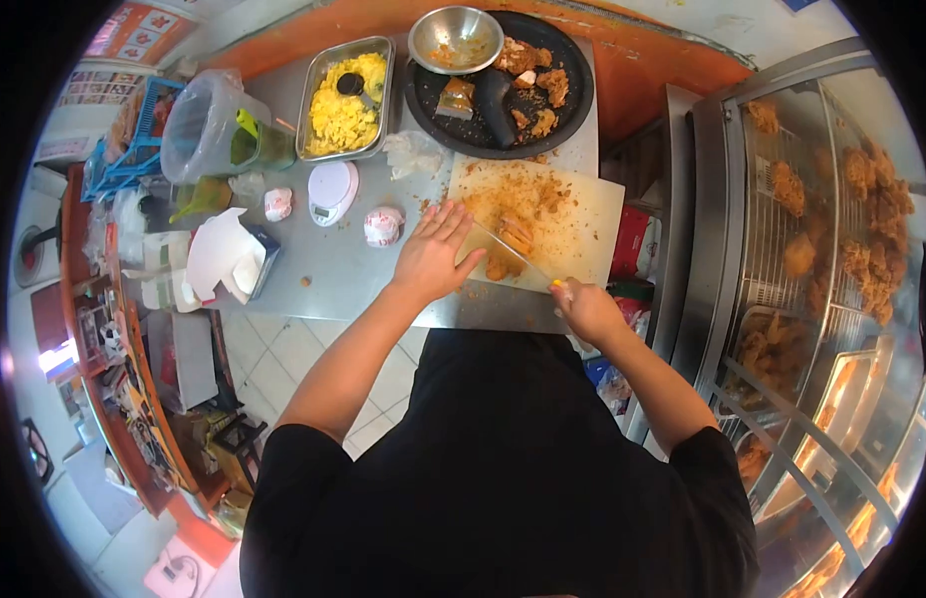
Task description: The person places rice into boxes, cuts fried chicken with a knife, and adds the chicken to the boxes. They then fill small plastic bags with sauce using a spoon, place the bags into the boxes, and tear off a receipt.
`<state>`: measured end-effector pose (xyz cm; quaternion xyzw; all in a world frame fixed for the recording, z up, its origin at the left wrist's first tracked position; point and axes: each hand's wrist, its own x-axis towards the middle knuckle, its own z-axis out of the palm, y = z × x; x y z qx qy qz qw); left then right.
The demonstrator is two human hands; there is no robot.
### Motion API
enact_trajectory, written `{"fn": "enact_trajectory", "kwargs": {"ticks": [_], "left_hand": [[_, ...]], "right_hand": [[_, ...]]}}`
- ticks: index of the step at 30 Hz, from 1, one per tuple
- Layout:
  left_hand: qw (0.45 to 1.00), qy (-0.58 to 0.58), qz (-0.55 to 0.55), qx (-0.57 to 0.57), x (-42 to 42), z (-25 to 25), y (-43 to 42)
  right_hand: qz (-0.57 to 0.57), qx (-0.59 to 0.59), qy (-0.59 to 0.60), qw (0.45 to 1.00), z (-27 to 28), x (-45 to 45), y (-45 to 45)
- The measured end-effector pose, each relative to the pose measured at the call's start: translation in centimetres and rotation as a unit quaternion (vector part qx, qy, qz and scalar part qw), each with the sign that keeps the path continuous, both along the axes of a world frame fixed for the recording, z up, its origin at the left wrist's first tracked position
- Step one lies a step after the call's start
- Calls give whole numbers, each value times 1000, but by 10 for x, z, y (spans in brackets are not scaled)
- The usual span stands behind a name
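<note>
"What is the middle taken up by?"

"By the table (353,274), on which a black tray (562,132) is set at the back."

"And in front of that?"

"The board (584,211) is placed there."

"How is the knife (515,254) held?"

"Its handle is gripped by the right hand (588,311), and the blade is slanted over the board."

"And the left hand (438,257)?"

"It is opened flat by the blade's tip; whether the knife is touched cannot be told."

"Where is the chicken (516,233) seen?"

"On the board, at both sides of the blade, surrounded by crumbs (550,191)."
</note>
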<state>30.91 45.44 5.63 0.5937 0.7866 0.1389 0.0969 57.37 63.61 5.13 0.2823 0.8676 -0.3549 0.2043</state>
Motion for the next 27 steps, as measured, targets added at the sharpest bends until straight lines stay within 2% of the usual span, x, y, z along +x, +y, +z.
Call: {"fn": "enact_trajectory", "kwargs": {"ticks": [2, 5, 7, 9, 11, 14, 17, 19, 21, 22, 24, 25, 27], "left_hand": [[999, 1, 34, 19, 11, 9, -10], [999, 6, 35, 16, 24, -39, -19], [999, 14, 29, 0, 11, -24, -9], [999, 11, 27, -33, 12, -1, -14], [998, 9, 55, 28, 21, 19, -23], [996, -29, 79, -31, 36, -33, -41], [997, -26, 48, -53, 15, -24, -28], [994, -57, 29, -84, 4, -3, -31], [997, -49, 18, 52, -4, 14, -36], [998, -47, 9, 51, -7, 13, -37], [991, -81, 53, 93, -5, 9, -38], [991, -86, 42, 93, -2, 15, -28], [986, -63, -130, -79, 5, 24, -1]], "right_hand": [[-13, -22, 9, 1000, -4, -2, 0], [46, 0, -52, 998, -21, 3, -8], [11, -4, -18, 1000, -15, -10, -8], [31, -6, -13, 999, 6, -8, -5], [15, -16, 5, 1000, 15, 1, -11], [47, -15, -36, 998, 0, -1, -15], [9, 0, -5, 1000, -19, -3, -23], [23, -24, 39, 999, -21, 7, -20], [-31, -112, 23, 993, -1, 15, -16], [-39, -113, 26, 992, 10, 19, -17], [-161, -74, 34, 984, 33, 44, -33], [-172, -71, 31, 982, 28, 59, -42], [-282, -71, 96, 952, -1, 86, -68]]}}
